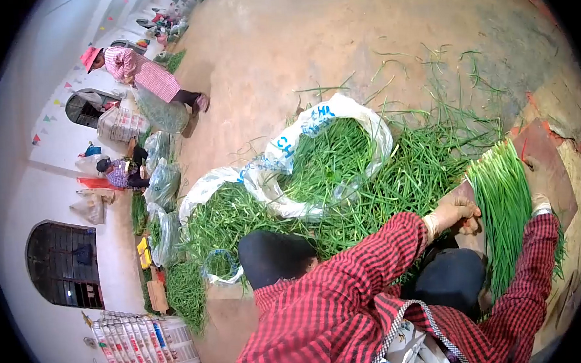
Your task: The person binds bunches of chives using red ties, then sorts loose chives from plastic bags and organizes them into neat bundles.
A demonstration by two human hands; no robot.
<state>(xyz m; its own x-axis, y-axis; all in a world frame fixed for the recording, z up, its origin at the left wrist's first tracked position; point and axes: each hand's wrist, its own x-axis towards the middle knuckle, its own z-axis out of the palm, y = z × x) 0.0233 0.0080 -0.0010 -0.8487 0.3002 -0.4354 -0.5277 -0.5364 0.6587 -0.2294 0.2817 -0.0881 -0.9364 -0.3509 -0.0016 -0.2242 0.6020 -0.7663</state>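
A long bundle of green stalks [503, 196] with pale ends at the top lies on a brown board [546, 145] at the right. My left hand [458, 215] is closed at the bundle's left edge, with a bit of red string at its fingertips. On the bundle's other side, my right hand [535, 178] has its fingers closed on a red string [524, 148] near the pale ends. The string's course under the stalks is hidden. Loose green stalks [421, 168] are heaped beside the board.
White plastic bags [380, 134] stand open around more stalks. My knees [448, 278] are below the heap. A person in pink [147, 74] bends over a bag at upper left; another person [119, 172] sits near the wall. Stacked crates [145, 347] are at lower left.
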